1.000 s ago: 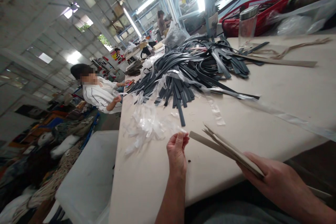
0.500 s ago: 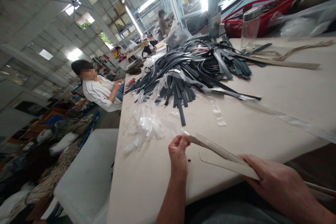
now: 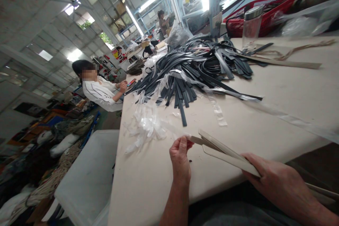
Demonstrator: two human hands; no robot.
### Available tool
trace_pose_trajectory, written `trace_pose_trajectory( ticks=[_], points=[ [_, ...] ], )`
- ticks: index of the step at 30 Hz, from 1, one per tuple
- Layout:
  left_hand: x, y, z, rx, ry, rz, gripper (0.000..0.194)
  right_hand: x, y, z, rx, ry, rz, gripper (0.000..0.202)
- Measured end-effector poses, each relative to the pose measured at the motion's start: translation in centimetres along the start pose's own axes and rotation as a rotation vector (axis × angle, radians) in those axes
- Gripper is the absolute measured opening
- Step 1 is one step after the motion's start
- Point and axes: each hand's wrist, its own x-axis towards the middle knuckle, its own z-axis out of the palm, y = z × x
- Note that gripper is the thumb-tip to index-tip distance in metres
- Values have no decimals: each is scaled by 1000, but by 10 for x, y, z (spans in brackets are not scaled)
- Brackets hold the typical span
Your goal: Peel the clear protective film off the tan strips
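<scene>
Several flat beige straps (image 3: 227, 153) fan out over the near edge of the table. My right hand (image 3: 275, 176) is closed around the bundle, and the straps trail on behind it at the lower right. With thumb and fingers, my left hand (image 3: 181, 153) pinches the end of one strap; a bit of clear plastic seems to show at its fingertips. The other strap ends lie apart from that one, their rounded tips free. Beyond my hands lies a heap of dark grey straps (image 3: 182, 63) with clear plastic film (image 3: 149, 123) beside it.
A white plastic bin (image 3: 87, 173) stands left of the table (image 3: 143, 183). At the back right are a glass jar (image 3: 251, 28) and a red basket (image 3: 275, 1). A person in a white top (image 3: 99, 91) is at the table's far left edge. Others are farther back.
The beige strap ends have spread apart, with one lifted clear of the strap in my left hand. Both hands keep their grip. The person at left has moved their hands toward the table edge.
</scene>
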Motion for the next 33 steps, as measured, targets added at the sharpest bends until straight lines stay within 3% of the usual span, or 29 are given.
trace_pose_trajectory(
  ticks=[5, 10, 15, 25, 33],
  points=[
    [2, 1, 3, 9, 45, -7, 38, 0, -2, -2, 28, 24, 28, 26],
    [3, 1, 4, -23, 45, -16, 38, 3, -3, -8, 307, -60, 149, 24],
    [6, 1, 3, -46, 24, -9, 39, -5, -2, -10, 408, -69, 168, 18],
    [4, -4, -2, 121, -72, 42, 38, -9, 1, -9, 230, -39, 13, 10],
    [0, 9, -9, 351, -122, 127, 34, -20, 6, -4, 158, -82, 6, 13]
  ],
)
